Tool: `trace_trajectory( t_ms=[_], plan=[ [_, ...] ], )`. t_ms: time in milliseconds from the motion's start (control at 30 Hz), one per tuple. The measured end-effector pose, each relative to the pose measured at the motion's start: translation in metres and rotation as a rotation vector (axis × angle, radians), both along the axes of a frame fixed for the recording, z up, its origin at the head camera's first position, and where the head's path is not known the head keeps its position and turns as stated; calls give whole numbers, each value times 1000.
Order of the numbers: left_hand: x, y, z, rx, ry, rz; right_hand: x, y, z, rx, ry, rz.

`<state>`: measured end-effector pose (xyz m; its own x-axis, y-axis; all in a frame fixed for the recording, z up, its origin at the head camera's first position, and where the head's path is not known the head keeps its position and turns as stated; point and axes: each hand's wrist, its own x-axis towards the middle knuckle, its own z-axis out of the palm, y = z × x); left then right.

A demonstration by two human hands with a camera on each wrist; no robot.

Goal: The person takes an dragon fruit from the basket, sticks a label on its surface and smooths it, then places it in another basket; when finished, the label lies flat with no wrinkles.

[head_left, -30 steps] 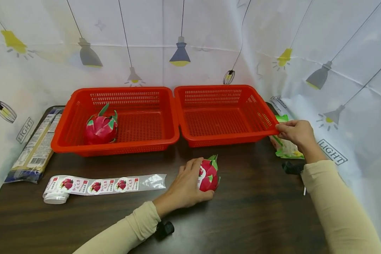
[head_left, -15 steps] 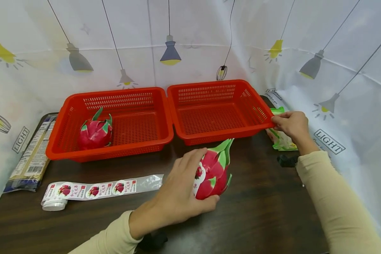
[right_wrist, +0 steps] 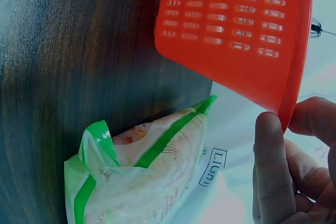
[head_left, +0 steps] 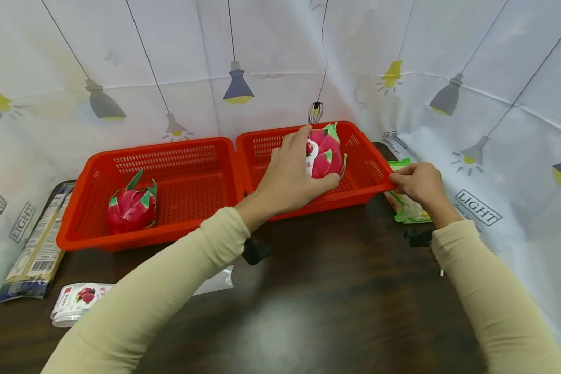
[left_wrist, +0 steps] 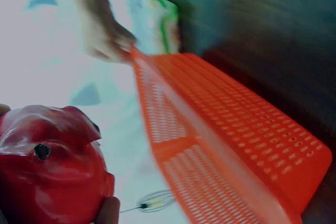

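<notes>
My left hand (head_left: 292, 169) grips a dragon fruit (head_left: 326, 155) with a round white label on its side. In the head view the fruit overlaps the right red basket (head_left: 287, 210); the left wrist view shows its red underside close up. At the front right corner of that basket, my right hand (head_left: 419, 183) pinches the rim between thumb and fingers, as the right wrist view also shows. Another dragon fruit (head_left: 131, 209) with green leaf tips sits in the left red basket (head_left: 191, 171), toward its left end.
A roll of dragon fruit labels (head_left: 77, 301) lies on the dark table (head_left: 336, 291), partly hidden by my left sleeve. A flat printed bag (head_left: 39, 249) lies far left. Behind the right hand is a green-edged bag (right_wrist: 147, 166). A white printed sheet (head_left: 280, 47) hangs behind the baskets.
My left hand has lifted the dragon fruit from the table and carried it forward to the right basket. The right hand keeps hold of the rim. The head view has shifted slightly.
</notes>
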<state>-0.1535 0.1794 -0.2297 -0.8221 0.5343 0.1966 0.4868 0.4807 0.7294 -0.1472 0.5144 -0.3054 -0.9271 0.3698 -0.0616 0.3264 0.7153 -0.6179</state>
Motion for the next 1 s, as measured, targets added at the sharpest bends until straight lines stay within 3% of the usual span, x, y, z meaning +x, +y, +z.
trace_trajectory(
  t_ms=[200, 400, 700, 833, 1000],
  plan=[
    [-34, 39, -28, -94, -53, 124, -2, -16, -2, 3, 3, 44],
    [-56, 73, -59, -180, -95, 237, -5, -31, -10, 58, 39, 67],
    [-68, 82, -107, -301, -212, 329, 3, -63, -28, 169, 68, 83],
    [-73, 84, -116, -323, -241, 330, 3, -69, -28, 218, 91, 88],
    [-74, 92, -119, -356, -252, 305, 5, -67, -22, 234, 120, 99]
  ],
)
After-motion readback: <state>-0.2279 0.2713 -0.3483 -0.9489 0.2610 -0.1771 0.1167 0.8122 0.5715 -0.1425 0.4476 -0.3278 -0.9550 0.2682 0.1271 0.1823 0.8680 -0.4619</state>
